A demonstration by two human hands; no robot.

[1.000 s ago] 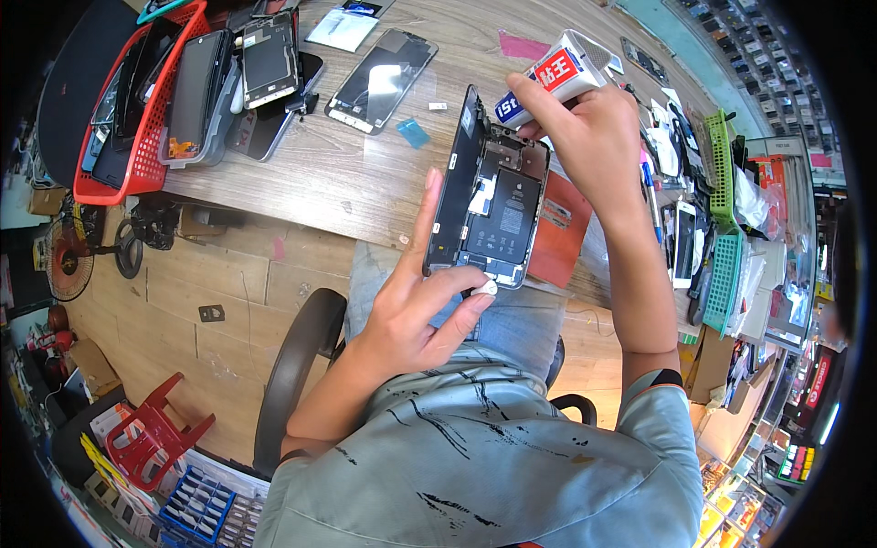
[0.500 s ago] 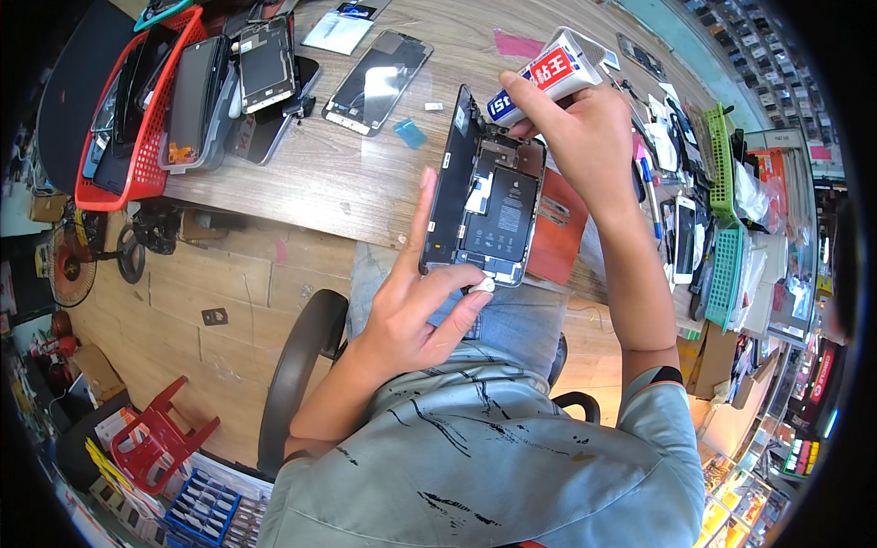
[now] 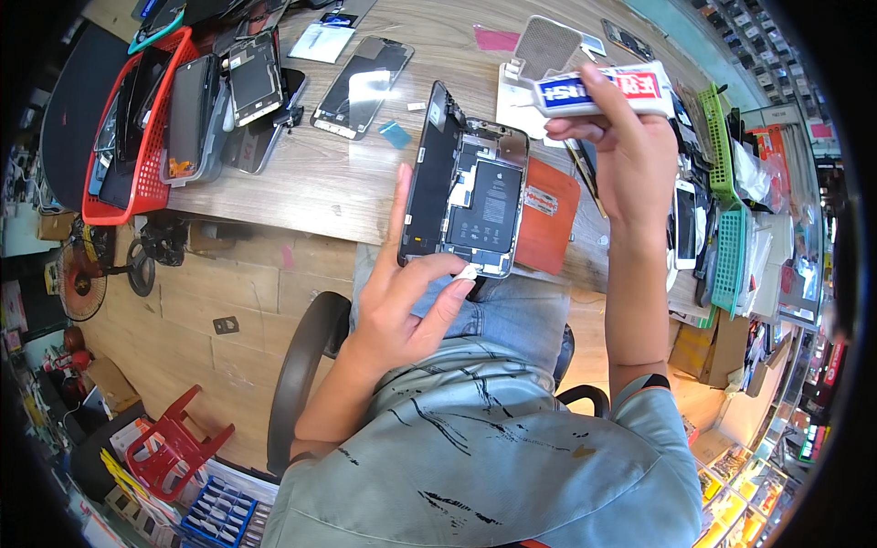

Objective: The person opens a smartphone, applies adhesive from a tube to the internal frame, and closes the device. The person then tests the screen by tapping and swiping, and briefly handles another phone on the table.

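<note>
My right hand [image 3: 630, 137] grips a white glue tube [image 3: 568, 94] with blue and red printing, held roughly level above the table, nozzle to the left. A small white cap [image 3: 469, 272] is pinched between the thumb and a finger of my left hand [image 3: 397, 301]. Another left finger stretches up along the outer edge of an opened smartphone. Its dark screen half [image 3: 431, 183] is swung up on the left, and its back half with a black battery [image 3: 484, 203] lies to the right. The cap is at the phone's lower edge.
A red-brown pad [image 3: 553, 242] with a metal blade lies right of the phone. A detached screen [image 3: 364, 89] and a small blue film [image 3: 395, 134] lie beyond. A red basket [image 3: 163, 173] of phones stands left; green [image 3: 720, 146] and teal [image 3: 728, 260] baskets are right.
My right hand has carried the tube right, away from the phone, and turned it nearly level. The left hand keeps the cap near the phone's lower edge. The whole view has shifted slightly.
</note>
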